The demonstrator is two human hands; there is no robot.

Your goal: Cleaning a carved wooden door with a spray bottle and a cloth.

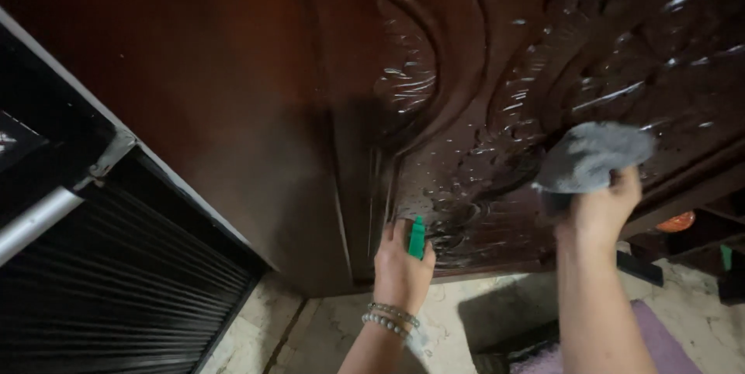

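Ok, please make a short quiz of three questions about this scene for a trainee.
1. True or false: the right hand presses a grey cloth on the carved wooden panel.
2. What colour is the small object in the left hand?
3. The left wrist wears: A) a watch B) beaded bracelets C) nothing.

Key: 1 true; 2 green; 3 B.

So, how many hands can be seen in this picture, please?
2. The left hand, with bead bracelets at its wrist, holds a green object low on the carved wooden panel. The right hand presses a grey cloth against the carving.
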